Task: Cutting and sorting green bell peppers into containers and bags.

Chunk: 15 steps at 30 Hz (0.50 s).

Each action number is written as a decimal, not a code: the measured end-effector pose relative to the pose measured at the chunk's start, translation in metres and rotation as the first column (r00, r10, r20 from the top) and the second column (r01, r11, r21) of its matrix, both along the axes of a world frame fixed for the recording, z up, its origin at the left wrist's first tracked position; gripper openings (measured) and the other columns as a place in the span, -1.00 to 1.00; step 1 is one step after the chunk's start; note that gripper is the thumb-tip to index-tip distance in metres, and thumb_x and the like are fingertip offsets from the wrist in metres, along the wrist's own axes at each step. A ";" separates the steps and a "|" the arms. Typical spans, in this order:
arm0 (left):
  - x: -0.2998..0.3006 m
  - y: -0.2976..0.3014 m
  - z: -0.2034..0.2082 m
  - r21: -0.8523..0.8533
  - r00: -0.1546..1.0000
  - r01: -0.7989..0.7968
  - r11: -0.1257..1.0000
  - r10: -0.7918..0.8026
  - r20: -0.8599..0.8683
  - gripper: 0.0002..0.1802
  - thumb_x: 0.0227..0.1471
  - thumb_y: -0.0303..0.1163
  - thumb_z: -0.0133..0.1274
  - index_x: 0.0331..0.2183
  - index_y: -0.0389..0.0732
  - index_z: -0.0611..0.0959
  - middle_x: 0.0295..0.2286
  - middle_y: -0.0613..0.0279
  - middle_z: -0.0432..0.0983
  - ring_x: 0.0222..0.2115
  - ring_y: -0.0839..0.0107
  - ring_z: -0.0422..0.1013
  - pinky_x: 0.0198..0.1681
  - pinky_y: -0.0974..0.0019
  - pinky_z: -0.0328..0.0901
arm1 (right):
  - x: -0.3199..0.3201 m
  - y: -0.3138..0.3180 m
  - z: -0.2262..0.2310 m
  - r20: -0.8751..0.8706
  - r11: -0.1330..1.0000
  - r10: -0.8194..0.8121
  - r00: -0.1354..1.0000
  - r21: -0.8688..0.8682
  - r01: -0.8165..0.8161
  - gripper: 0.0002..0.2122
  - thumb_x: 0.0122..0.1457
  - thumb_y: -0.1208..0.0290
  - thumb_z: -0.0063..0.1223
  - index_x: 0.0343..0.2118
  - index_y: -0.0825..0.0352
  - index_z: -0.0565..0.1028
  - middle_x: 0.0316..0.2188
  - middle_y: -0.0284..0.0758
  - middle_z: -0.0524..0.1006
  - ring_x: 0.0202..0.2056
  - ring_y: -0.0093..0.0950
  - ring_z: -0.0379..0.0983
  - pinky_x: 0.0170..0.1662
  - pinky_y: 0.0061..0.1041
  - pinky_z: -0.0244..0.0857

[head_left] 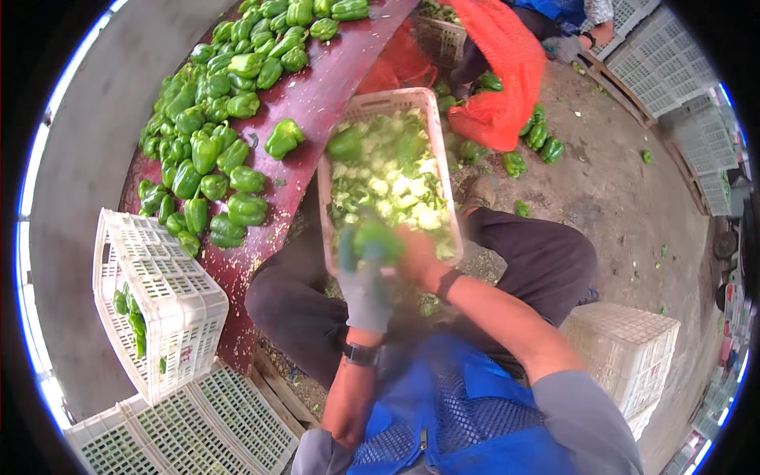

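Observation:
My left hand (362, 285), in a grey glove, grips a green bell pepper (378, 240) over the near end of a white plastic crate (326, 198). My right hand (419, 257) is bare and touches the same pepper from the right; it is blurred. The crate sits between my knees and holds pale green pepper scraps and one whole pepper (346, 144). A large heap of green bell peppers (214, 119) lies on a dark red board (317, 87) to the left.
White crates stand at my left (158, 301), lower left (198, 427) and right (625, 348). Another person (570, 24) holds a red mesh sack (503, 71) at the top, with loose peppers (538, 138) on the dirt floor. More stacked crates (665, 63) stand upper right.

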<state>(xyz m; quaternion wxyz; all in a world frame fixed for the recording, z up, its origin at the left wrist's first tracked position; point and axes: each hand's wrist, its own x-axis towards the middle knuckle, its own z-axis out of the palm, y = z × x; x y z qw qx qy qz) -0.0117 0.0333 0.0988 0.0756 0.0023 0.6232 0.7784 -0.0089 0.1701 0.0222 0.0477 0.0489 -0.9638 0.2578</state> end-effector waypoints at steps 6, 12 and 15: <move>-0.032 0.001 0.021 0.277 0.976 -0.081 0.957 0.019 0.219 -0.48 0.38 -0.27 0.13 0.26 -0.22 0.45 0.07 0.21 0.52 0.04 0.36 0.47 0.16 0.22 0.38 | -0.009 -0.005 -0.012 0.109 0.987 -0.152 0.982 -0.040 0.157 -0.88 0.08 0.42 0.22 -0.35 0.34 0.64 -0.36 -0.04 0.62 -0.38 -0.08 0.64 -0.33 -0.15 0.53; -0.049 -0.011 -0.002 0.630 0.935 -0.164 0.759 -0.085 0.346 -0.59 0.35 -0.11 0.12 0.06 -0.16 0.60 0.02 0.16 0.58 0.04 0.26 0.49 0.26 0.05 0.37 | -0.014 0.039 0.029 0.501 0.717 -0.251 0.828 -0.479 0.507 -0.64 0.35 0.18 0.07 -0.37 0.44 0.66 -0.45 0.04 0.61 -0.41 0.01 0.56 -0.27 -0.03 0.37; -0.055 -0.013 -0.013 0.631 0.923 -0.149 0.762 -0.122 0.365 -0.61 0.33 -0.08 0.14 0.01 -0.15 0.64 0.01 0.15 0.59 0.03 0.22 0.50 0.26 0.00 0.40 | 0.000 0.044 0.053 0.427 0.686 -0.244 0.871 -0.558 0.466 -0.62 0.37 0.13 0.08 -0.28 0.47 0.60 -0.43 0.03 0.60 -0.39 -0.09 0.56 -0.29 -0.09 0.33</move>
